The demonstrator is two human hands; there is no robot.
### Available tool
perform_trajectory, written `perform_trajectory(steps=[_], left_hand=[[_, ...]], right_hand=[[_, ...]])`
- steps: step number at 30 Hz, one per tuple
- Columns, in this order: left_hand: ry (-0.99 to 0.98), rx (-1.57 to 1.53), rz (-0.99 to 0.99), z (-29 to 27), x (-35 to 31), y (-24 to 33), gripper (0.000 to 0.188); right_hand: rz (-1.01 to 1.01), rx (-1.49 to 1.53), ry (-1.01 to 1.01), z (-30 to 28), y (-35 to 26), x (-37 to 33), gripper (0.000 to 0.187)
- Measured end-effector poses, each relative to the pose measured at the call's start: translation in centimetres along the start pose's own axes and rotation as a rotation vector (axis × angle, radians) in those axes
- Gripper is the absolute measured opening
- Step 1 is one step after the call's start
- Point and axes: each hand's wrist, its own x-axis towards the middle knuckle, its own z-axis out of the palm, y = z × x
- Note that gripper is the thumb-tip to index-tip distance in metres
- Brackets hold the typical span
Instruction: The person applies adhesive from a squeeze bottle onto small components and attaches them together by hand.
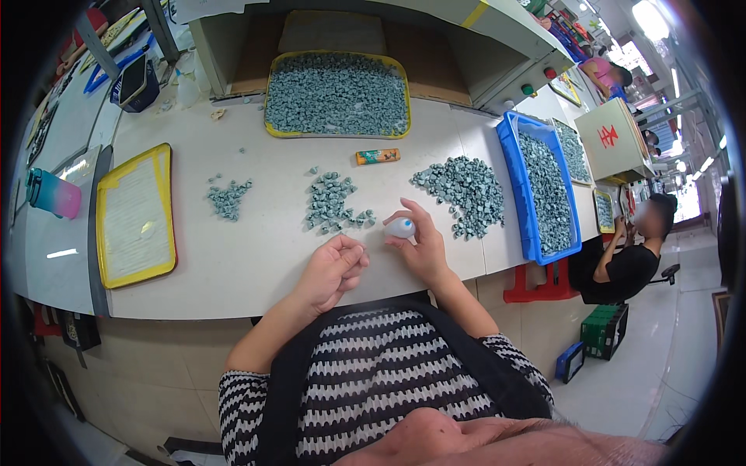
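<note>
My right hand (426, 250) grips a small white squeeze bottle (399, 228) with a blue tip between thumb and fingers. Close beside it on the left, my left hand (336, 269) is closed in a pinch; whatever its fingertips hold is too small to make out. Just beyond both hands lies a loose cluster of small grey-green pieces (326, 200). A larger heap of the same pieces (466, 194) spreads to the right of my right hand, and a smaller group (227, 200) sits farther left. Behind the middle cluster is an orange and green tube-shaped pack (378, 157).
A yellow-rimmed tray (272, 92) full of pieces stands at the back, partly under a shelf. To the right is a blue bin (509, 182) of pieces. A yellow-edged white tray (134, 217) and a teal-pink bottle (54, 194) are left. A co-worker (633, 252) sits right.
</note>
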Motion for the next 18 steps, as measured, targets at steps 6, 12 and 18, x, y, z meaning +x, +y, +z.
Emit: perform_trajectory(steps=[6,12,18], left_hand=[[0.04,-0.052,0.016,-0.6,0.0,-0.2,0.019],[0.085,-0.126,0.031,0.0,0.1,-0.1,0.025],[0.051,-0.144,0.023,0.1,0.0,0.1,0.025]], right_hand=[[-0.131,-0.183,0.037,-1.1,-1.0,0.4,0.051],[-0.375,-0.327,0.075,-2.1,-2.2,1.1,0.045],[-0.487,-0.56,0.107,-2.8,-3.4,1.0,0.041]])
